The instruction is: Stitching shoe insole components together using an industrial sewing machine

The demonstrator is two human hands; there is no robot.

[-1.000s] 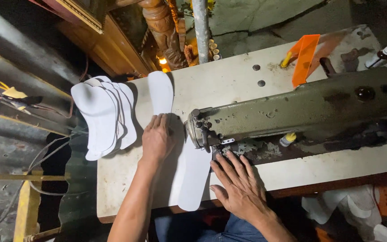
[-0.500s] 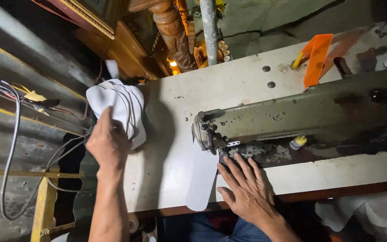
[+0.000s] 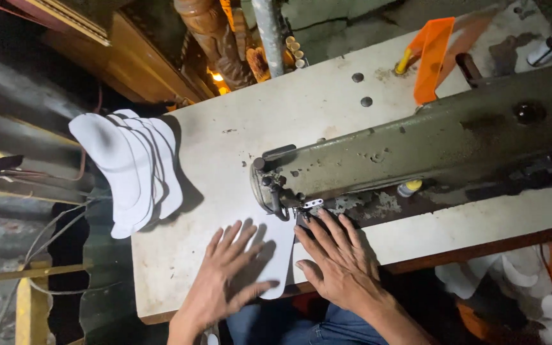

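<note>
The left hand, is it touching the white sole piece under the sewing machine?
Touching. The head view shows the left hand lying flat, fingers spread, on the white sole piece, with no gap between them.

We see bare tabletop [image 3: 237,166] open in the middle of the frame, between the stack of white pieces [image 3: 129,169] at left and the sewing machine [image 3: 416,147], which blocks the right. Both hands, left [image 3: 228,278] and right [image 3: 340,265], fill the lower centre edge.

Worn table [image 3: 237,137] w/ sewing machine [image 3: 416,150], white sole stack [image 3: 129,169], single sole [image 3: 279,259].
</note>
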